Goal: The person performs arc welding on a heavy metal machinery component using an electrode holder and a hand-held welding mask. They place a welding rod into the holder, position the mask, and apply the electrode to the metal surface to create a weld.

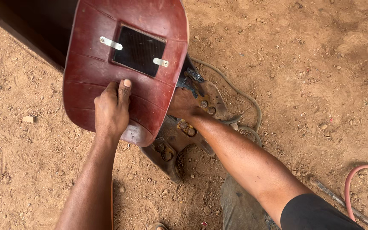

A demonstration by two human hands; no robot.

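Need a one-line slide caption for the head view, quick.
Left hand holds a dark red welding shield over a rusty bolted metal bracket on sandy ground, right hand reaching behind it.

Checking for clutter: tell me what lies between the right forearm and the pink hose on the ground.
In the head view, a thin metal rod lies on bare dirt between the right forearm and pink hose.

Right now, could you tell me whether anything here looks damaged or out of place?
The metal plate on the dirt is rusty, with a charred, jagged patch at its top edge. The red welding shield looks scuffed but whole.
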